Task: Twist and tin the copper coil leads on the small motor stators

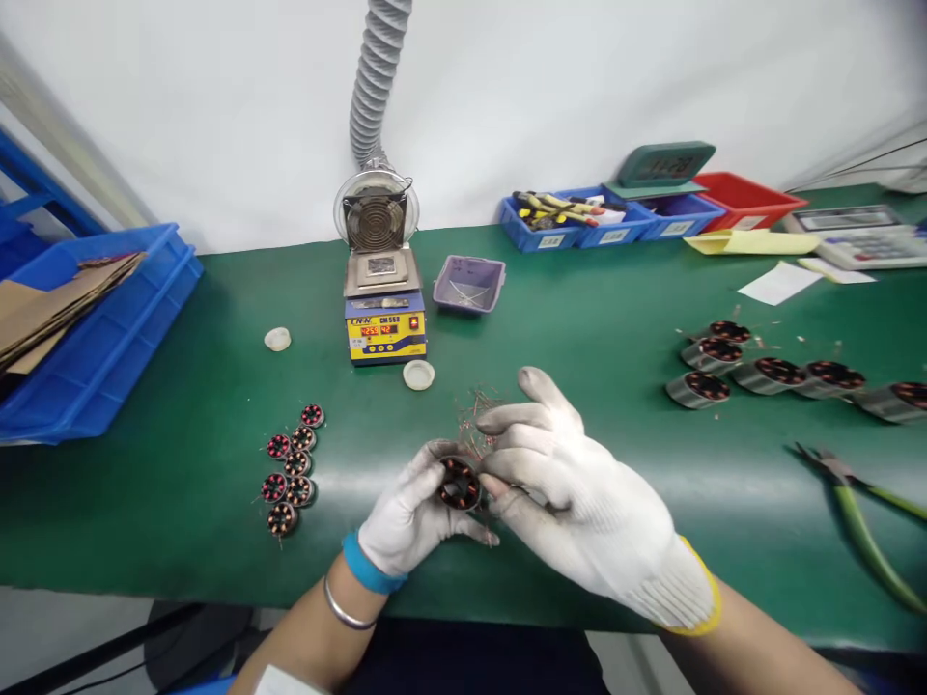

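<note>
My left hand (412, 512), in a white glove with a blue band at the wrist, is closed around a wound motor stator (460, 485). The stator's ring of copper coils faces up toward me. At its right edge is my right hand (572, 483), also gloved in white, with a bare thumb tip. Thumb and index finger come together there, and the other fingers are lifted and spread. Whatever lies between those fingertips is too small to make out. Just behind both hands lies a loose pile of thin copper wire ends (478, 415).
Small stators (297, 463) stand in a group to the left, larger ones (778, 375) to the right. Green-handled cutters (851, 492) lie at the right. A yellow solder pot (387, 333), purple tray (469, 285), blue tool bins (543, 232) and blue crate (116, 328) stand farther back.
</note>
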Motion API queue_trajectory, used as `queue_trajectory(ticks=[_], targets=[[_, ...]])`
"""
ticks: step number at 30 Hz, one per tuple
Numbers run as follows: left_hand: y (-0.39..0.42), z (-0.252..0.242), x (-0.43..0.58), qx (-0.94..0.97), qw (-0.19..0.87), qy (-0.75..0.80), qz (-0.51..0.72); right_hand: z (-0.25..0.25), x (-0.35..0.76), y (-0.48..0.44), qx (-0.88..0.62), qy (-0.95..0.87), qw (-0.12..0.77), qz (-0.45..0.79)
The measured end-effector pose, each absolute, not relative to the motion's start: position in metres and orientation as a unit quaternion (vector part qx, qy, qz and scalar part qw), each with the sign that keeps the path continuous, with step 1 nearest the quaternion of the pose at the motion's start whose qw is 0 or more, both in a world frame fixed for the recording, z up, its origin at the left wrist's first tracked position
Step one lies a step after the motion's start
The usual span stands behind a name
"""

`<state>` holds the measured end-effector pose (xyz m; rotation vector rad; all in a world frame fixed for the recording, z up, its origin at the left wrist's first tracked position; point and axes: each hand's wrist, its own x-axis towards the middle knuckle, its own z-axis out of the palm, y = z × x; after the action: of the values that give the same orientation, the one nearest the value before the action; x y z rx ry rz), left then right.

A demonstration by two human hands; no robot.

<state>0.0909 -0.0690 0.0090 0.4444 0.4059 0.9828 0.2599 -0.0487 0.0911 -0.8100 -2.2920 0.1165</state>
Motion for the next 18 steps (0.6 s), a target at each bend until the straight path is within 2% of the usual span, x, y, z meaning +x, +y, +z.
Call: queue_trajectory(ticks=[5, 8, 9, 14, 18], targets=[[-0.075, 0.018, 0.096, 0.234, 0.788, 0.254, 0.510, 0.058, 0.267, -0.047, -0.372, -0.745, 0.513, 0.210], [-0.073, 0.017, 0.098, 0.219, 0.762, 0.301, 0.530, 0.034, 0.277, -0.048, -0.407, -0.662, 0.588, 0.225], [-0.072, 0.017, 0.098, 0.211, 0.756, 0.311, 0.537, 0.029, 0.279, -0.049, -0.405, -0.679, 0.579, 0.201], [-0.070, 0.014, 0.099, 0.193, 0.749, 0.327, 0.542, 0.024, 0.276, -0.057, -0.329, -0.847, 0.417, 0.002], [-0.072, 0.011, 0.099, 0.190, 0.768, 0.315, 0.525, 0.031, 0.270, -0.054, -0.298, -0.856, 0.421, -0.044]])
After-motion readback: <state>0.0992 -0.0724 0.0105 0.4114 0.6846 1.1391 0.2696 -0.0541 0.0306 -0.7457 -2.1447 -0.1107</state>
